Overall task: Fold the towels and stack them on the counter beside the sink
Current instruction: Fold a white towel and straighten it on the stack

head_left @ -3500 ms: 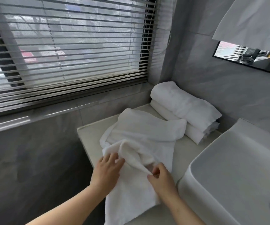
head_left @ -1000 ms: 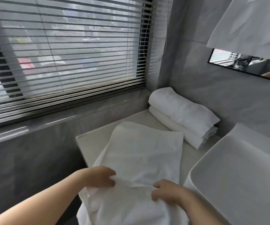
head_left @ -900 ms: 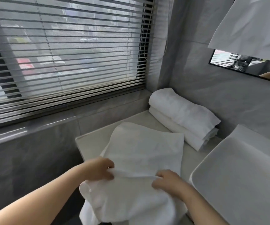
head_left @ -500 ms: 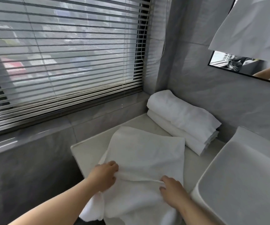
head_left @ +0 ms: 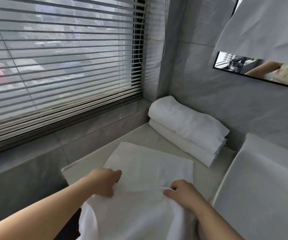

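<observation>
A white towel point(head_left: 148, 172) lies spread on the pale counter point(head_left: 87, 163), its near part hanging over the front edge. My left hand point(head_left: 103, 182) pinches the towel's left edge. My right hand point(head_left: 183, 193) grips a raised fold of the same towel further right. Behind, against the grey wall, two folded white towels point(head_left: 186, 129) sit stacked one on the other.
A white rectangular sink basin point(head_left: 261, 187) fills the right side, close to the towel. A window with slatted blinds point(head_left: 62, 66) and a grey tiled sill run along the left. A mirror point(head_left: 254, 70) hangs on the right wall, with white cloth point(head_left: 269, 26) hanging above it.
Both hands have smoothed the crumpled towel flat, then gathered its near part; over the last second they slid a little forward along the towel while keeping hold.
</observation>
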Demonstrator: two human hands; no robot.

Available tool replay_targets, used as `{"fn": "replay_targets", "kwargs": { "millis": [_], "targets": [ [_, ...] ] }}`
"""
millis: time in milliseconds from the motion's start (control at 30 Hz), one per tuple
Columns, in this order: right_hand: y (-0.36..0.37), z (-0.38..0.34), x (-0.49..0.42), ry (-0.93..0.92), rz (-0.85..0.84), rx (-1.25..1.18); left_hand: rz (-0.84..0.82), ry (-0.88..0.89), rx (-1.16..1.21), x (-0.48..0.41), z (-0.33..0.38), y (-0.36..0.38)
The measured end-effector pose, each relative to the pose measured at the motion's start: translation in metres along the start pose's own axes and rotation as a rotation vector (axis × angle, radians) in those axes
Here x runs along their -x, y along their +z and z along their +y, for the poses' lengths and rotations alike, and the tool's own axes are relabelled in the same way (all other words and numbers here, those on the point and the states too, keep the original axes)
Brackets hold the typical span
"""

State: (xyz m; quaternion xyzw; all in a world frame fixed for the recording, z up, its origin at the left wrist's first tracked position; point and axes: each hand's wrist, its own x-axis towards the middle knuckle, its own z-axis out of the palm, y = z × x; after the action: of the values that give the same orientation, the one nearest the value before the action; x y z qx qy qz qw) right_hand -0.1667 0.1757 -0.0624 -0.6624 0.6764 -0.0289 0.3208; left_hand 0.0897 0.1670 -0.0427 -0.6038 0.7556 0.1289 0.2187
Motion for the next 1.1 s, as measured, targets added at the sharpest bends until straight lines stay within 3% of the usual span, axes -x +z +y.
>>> {"fn": "replay_targets", "kwargs": {
  "millis": [200, 333, 467, 567, 700, 867, 1100],
  "targets": [
    [-0.051, -0.026, -0.002, -0.029, -0.088, -0.331, -0.219, 0.069, 0.277, 0.003, -0.025, -0.065],
    [-0.079, -0.03, -0.008, 0.035, 0.185, -0.539, 0.049, 0.136, 0.386, -0.016, -0.043, -0.102],
    [-0.084, -0.024, -0.028, 0.031, 0.48, -0.473, 0.42, 0.0, 0.492, -0.048, -0.047, -0.108],
    [-0.072, -0.015, -0.044, 0.096, 0.567, -0.307, 0.541, -0.09, 0.493, -0.067, -0.039, -0.081],
    [-0.042, -0.006, -0.052, 0.205, 0.435, 0.011, 0.498, -0.14, 0.42, -0.073, -0.022, -0.03],
    [0.007, -0.011, -0.038, 0.194, 0.245, 0.023, 0.323, -0.106, 0.424, -0.057, -0.006, 0.023],
    [0.043, -0.007, 0.005, 0.202, 0.202, 0.119, 0.344, -0.219, 0.547, -0.009, -0.01, 0.068]
  ]
}}
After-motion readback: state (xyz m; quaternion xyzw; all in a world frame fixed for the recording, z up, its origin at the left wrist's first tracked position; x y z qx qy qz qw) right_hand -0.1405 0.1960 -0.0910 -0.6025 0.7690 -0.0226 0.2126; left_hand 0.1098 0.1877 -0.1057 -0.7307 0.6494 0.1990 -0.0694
